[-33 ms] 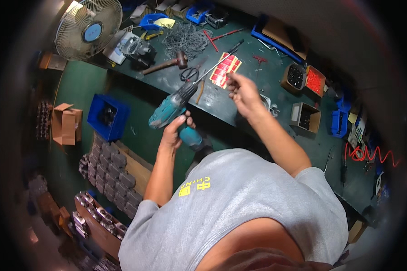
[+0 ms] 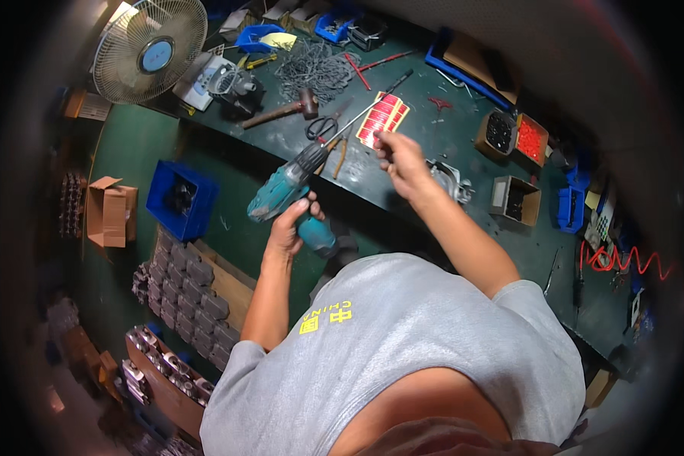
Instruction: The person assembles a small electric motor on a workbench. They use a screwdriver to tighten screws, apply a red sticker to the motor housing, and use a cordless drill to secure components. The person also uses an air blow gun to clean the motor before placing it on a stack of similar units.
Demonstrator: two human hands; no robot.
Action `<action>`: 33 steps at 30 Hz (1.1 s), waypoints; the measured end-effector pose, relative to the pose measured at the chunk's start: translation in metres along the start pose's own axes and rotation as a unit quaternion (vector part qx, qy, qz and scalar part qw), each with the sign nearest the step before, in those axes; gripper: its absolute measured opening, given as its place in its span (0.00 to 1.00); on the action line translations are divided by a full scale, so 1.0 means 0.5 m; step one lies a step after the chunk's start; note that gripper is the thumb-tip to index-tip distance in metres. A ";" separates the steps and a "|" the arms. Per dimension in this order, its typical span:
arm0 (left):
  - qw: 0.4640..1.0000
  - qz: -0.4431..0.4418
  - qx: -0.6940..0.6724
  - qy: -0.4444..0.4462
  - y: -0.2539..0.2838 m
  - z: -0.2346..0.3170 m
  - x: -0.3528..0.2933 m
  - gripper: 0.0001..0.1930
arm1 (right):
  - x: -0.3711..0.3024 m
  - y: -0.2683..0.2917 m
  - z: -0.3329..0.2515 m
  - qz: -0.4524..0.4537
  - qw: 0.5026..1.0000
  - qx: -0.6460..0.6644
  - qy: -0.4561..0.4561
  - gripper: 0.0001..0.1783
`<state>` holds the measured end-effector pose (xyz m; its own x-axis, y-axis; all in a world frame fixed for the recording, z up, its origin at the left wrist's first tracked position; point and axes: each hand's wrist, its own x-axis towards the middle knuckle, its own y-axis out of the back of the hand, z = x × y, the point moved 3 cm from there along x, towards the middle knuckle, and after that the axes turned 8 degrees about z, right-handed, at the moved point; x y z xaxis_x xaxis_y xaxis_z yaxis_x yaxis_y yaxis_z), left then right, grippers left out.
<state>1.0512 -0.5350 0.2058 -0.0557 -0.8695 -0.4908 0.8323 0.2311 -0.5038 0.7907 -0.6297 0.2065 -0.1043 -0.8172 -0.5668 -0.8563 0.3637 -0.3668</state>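
Note:
A teal and black cordless drill (image 2: 277,194) is gripped by its handle in my left hand (image 2: 287,226), held off the near edge of the workbench (image 2: 456,220). From its chuck a long thin rod (image 2: 356,116) runs up over the bench, with a darker far end. My right hand (image 2: 404,166) is closed, fingers curled together beside a red and yellow label sheet (image 2: 385,114); whatever it may pinch is hidden. A silvery metal casting (image 2: 450,181) lies by my right wrist. Black-handled scissors (image 2: 321,128) and plier-like handles (image 2: 340,158) lie near the chuck.
Farther back are a mallet (image 2: 285,110), a tangle of grey cord (image 2: 315,70), a red T-handled tool (image 2: 359,72) and a fan (image 2: 152,53). Boxes of black parts (image 2: 499,131) and red parts (image 2: 530,139) stand right. A blue crate (image 2: 181,197) sits at lower left.
My right hand has shifted slightly left and toward me, and more of the metal casting shows. The drill has moved a little left, still in my left hand.

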 end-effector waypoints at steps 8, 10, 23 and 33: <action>0.998 -0.005 -0.003 0.060 0.196 0.134 0.063 0.15 | 0.312 0.068 0.282 0.226 0.842 -0.447 0.199 0.17; 0.998 0.010 -0.001 0.065 0.238 0.155 0.075 0.15 | 0.276 0.026 0.291 0.278 0.730 -0.567 0.260 0.20; 0.997 0.002 0.013 0.078 0.281 0.208 0.147 0.15 | 0.308 -0.111 0.411 0.298 0.841 -0.449 -0.036 0.20; 0.996 -0.012 0.017 0.090 0.253 0.227 0.178 0.15 | 0.358 -0.050 0.364 0.160 0.981 -0.097 -0.061 0.09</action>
<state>1.2141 -0.6327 0.1787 -0.1710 -0.7808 -0.6009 0.8474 0.1946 -0.4940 0.8854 -0.7033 -0.0201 -0.3320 -0.6118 -0.7179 -0.8708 0.4913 -0.0160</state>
